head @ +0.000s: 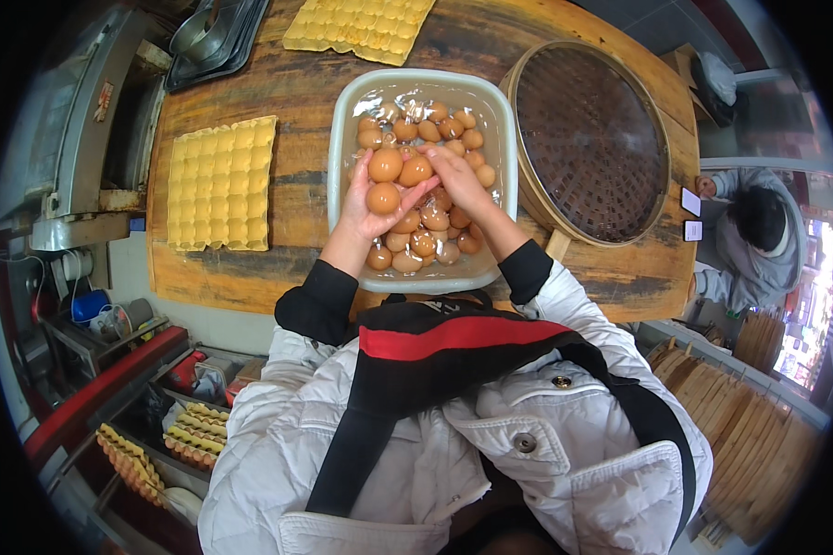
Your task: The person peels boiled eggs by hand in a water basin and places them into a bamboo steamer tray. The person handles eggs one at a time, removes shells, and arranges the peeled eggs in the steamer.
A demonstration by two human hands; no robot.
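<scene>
A pale plastic basin [335,173] of water stands before me, with several brown eggs [407,261] lying under the surface. Above the basin, my left hand [368,208] is palm up and cradles several wet brown eggs [383,198]. My right hand [458,179] reaches in from the right, its fingertips at the rightmost egg [415,170] in the left palm. Whether the right hand bears any of that egg's weight cannot be told. To the left of the basin lies a yellow egg tray [220,184] with bare cups; another yellow egg tray [361,26] lies beyond the basin.
A round woven bamboo sieve [590,142] adjoins the basin on the right of the wooden table [298,270]. Metal trays with a pot [201,38] stand back left. A person [763,229] sits at the right edge near two phones [692,215]. Stacked egg trays [194,433] stand low left.
</scene>
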